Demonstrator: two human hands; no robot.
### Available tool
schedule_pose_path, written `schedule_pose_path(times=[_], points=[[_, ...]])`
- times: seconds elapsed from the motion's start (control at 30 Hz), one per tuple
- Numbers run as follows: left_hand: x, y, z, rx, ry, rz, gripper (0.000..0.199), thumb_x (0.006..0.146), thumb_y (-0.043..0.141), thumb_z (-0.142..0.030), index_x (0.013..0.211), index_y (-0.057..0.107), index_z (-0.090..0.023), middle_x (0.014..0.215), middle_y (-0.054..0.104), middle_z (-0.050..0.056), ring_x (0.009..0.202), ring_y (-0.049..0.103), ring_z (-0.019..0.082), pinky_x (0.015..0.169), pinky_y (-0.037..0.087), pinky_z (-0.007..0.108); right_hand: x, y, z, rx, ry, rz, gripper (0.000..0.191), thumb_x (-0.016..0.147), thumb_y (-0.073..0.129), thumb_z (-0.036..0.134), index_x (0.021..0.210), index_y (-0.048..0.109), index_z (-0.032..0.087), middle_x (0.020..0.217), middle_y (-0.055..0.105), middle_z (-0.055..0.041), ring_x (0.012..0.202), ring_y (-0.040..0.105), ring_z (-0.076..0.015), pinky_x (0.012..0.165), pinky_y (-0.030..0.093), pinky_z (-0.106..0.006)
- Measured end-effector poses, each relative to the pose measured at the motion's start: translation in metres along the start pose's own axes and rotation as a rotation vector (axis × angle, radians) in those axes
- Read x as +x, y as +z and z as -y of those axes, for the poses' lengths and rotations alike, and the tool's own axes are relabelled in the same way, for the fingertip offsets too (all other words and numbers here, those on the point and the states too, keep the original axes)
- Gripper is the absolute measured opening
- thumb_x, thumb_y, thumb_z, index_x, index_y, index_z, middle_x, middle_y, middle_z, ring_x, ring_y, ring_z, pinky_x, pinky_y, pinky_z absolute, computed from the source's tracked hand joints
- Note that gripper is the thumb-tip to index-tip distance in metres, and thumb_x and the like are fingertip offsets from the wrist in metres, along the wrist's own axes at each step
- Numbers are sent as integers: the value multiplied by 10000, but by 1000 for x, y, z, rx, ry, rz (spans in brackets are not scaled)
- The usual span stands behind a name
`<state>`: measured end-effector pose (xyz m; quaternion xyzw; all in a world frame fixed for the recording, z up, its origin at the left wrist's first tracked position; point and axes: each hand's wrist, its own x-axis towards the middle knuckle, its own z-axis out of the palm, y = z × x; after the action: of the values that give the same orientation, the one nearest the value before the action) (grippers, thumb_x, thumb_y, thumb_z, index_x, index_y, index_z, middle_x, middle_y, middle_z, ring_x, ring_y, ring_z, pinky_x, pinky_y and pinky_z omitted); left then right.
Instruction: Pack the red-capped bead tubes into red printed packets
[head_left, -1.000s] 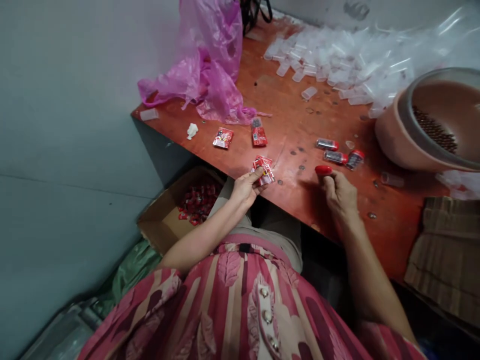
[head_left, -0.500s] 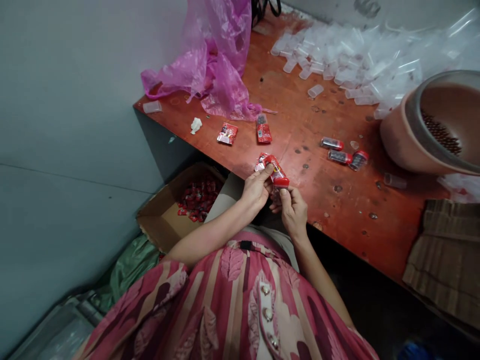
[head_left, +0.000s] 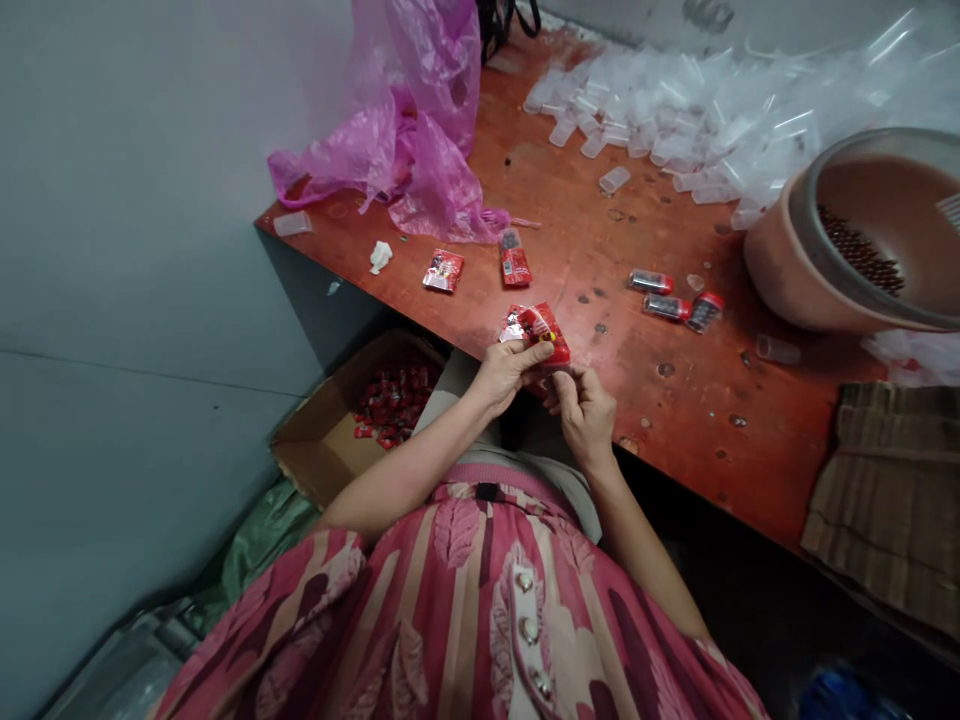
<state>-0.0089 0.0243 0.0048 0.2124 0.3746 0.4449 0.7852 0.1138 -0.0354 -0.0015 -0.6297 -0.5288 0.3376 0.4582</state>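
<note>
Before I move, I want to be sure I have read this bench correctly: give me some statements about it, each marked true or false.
1. The left hand holds a red packet. True.
2. The right hand rests on the bowl. False: it is at the packet's lower edge.
3. Three red-capped tubes lie left of the bowl. True.
4. The purple bag is in the cardboard box. False: it is on the table; the cardboard box holds small red items.
</note>
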Motion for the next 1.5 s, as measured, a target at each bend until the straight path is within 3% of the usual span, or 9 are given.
schedule_pose_path(times=[0.2,0.4,0.6,0.8,1.0,1.1,1.23,1.37,1.5], points=[[1,-3,-6,171,13,116,364,590,777,-413,641,618,-90,551,609,34,450,559,123,456,453,254,7,-2,1,354,157,187,317,852,495,491,843,557,180,573,605,36,398,537,-78,368,423,-183],[-1,0,-1,185,83,34,346,580,781,-398,635,620,-96,573,609,23,493,562,106,496,444,231,7,4,-2,190,68,-18,276,832,565,429,946,586,179,531,574,59,417,535,-73,414,438,-175],[-3,0,3,273,127,40,355,654,716,-441,639,616,-101,538,587,13,462,528,90,476,424,224,11,8,-2,472,232,78,317,829,527,488,797,538,173,560,600,38,348,466,-52,319,338,-161],[-6,8,4,102,60,-8,385,568,771,-453,655,592,-124,539,572,-2,428,515,104,414,409,239,5,9,1,136,29,-36,278,811,583,421,965,562,190,569,593,54,420,518,-69,394,404,-179],[-10,5,4,104,69,124,361,625,744,-431,591,613,-96,502,574,29,414,489,83,439,391,232,7,12,2,526,183,42,296,817,552,464,941,423,228,500,559,99,314,479,-76,285,316,-160],[-10,-1,0,108,44,171,340,619,753,-408,647,646,-87,560,612,48,463,547,119,469,435,257,5,10,4,455,124,-2,271,809,580,427,929,446,224,503,556,97,327,478,-72,294,321,-162],[-12,-2,-1,205,80,21,326,599,767,-390,700,675,-94,609,644,40,502,575,124,514,469,256,3,5,4,226,-12,-30,227,789,627,375,906,516,216,577,594,70,383,502,-68,343,373,-179],[-20,4,3,369,197,-101,307,628,743,-412,594,649,-121,522,600,9,465,530,88,496,417,213,9,8,-1,387,74,18,235,813,592,409,901,494,215,466,530,107,310,463,-65,290,326,-158],[-23,4,6,285,193,-60,340,667,701,-451,580,615,-134,502,574,4,430,504,86,456,397,221,12,16,-2,497,139,54,273,810,594,421,934,478,207,496,561,99,315,489,-66,284,352,-151]])
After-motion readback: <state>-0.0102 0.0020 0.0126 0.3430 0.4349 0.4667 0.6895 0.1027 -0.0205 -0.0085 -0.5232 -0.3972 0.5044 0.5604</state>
